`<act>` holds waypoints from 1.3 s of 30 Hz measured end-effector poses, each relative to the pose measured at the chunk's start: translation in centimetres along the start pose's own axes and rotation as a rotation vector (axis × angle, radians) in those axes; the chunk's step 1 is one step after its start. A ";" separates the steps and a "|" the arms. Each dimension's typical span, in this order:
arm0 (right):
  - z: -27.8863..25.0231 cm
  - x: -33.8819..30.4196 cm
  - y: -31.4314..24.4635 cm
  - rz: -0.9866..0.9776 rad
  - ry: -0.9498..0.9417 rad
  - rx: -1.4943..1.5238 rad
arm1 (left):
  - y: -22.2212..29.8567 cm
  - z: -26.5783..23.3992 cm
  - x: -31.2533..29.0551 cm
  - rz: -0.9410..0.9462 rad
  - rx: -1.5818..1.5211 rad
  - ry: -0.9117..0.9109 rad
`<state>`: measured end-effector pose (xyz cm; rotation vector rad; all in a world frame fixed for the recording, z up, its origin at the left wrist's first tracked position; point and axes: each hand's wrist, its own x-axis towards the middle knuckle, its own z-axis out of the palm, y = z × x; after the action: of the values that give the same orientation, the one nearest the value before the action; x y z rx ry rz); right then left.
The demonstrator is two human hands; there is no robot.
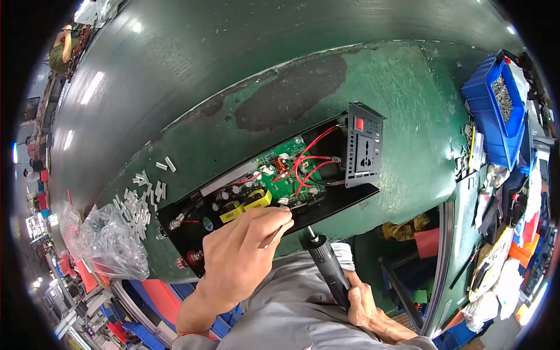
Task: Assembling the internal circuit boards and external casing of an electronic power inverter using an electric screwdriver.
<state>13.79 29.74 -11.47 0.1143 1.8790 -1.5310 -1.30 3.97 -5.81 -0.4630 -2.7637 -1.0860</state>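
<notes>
A long black metal housing (pixel 350 197) lies at a slant on the green bench. Inside it are a green circuit board (pixel 297 146), red wires (pixel 315 140) and yellow-wrapped transformers (pixel 257 199). At its right end a grey slotted panel (pixel 364 157) with a socket and red switch stands tilted, joined by wires. My left hand (pixel 239 251) reaches over the housing's near side, fingers bent and closed near the board's edge; what they grip is hidden. My right hand (pixel 363 303) is wrapped round a black electric screwdriver (pixel 329 268), its bit pointing up beside the housing's near edge.
Left of the housing lie loose small whitish strips (pixel 137 213) and a clear plastic bag (pixel 114 242). A blue bin (pixel 496 108) of small metal parts stands at the far right, metal pieces (pixel 465 154) beside it. A grey belt-like surface (pixel 233 41) runs beyond the bench.
</notes>
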 end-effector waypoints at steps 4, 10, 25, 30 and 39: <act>-0.2 0.0 0.4 -0.042 0.001 0.053 | -0.1 0.0 0.0 0.019 0.055 -0.005; -0.3 0.4 -0.8 0.070 -0.045 0.005 | 0.2 0.0 0.2 0.009 0.025 0.002; -0.4 -0.3 0.1 0.012 -0.017 0.070 | 0.4 -0.2 0.4 0.028 0.030 -0.028; -0.5 -0.4 0.1 0.028 -0.013 0.061 | 0.4 0.0 0.7 0.046 0.060 -0.032; -0.6 0.0 -0.1 -0.011 -0.002 0.063 | 0.2 0.7 0.4 0.044 0.064 0.059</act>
<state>13.46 30.21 -11.37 0.1313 1.8335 -1.5977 -1.63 4.71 -6.11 -0.4727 -2.7144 -0.9827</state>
